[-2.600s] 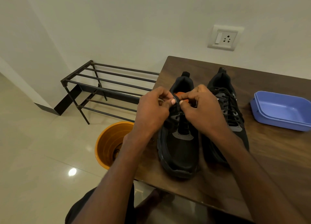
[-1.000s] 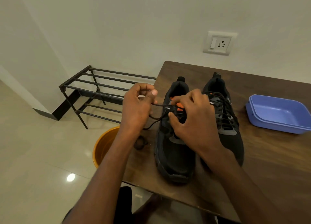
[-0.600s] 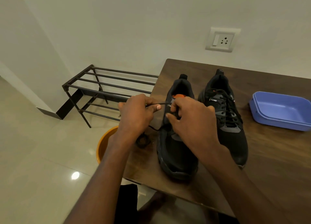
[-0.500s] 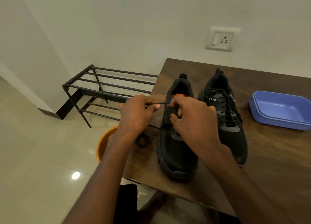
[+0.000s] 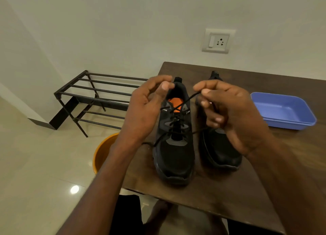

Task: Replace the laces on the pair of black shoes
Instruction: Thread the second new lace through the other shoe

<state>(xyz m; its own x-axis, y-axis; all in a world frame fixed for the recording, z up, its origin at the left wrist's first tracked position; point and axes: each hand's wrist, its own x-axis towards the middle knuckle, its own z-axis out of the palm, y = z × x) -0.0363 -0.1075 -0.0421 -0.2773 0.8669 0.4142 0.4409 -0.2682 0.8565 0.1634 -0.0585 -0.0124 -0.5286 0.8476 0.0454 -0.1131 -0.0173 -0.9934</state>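
Two black shoes stand side by side on the brown table (image 5: pixel 220 196), toes toward me. The left shoe (image 5: pixel 174 155) shows an orange insole and is partly laced with a black lace (image 5: pixel 187 100). My right hand (image 5: pixel 227 111) hovers over the right shoe (image 5: pixel 220 152) and pinches the lace between thumb and forefinger, drawing it taut up and to the right from the upper eyelets. A second strand runs into its lower fingers. My left hand (image 5: pixel 146 111) is raised beside the left shoe's collar with curled fingers. Whether it holds lace is hidden. A slack strand trails under its wrist.
A shallow blue plastic tray (image 5: pixel 285 111) sits on the table at the right. An orange bucket (image 5: pixel 104 152) stands on the floor by the table's left edge. A black metal shoe rack (image 5: pixel 98 100) stands against the wall, and a wall socket (image 5: pixel 217 40) is above the table.
My right hand has left the tongue and now pulls the lace up to the right. My left hand has risen from beside the eyelets to the collar.
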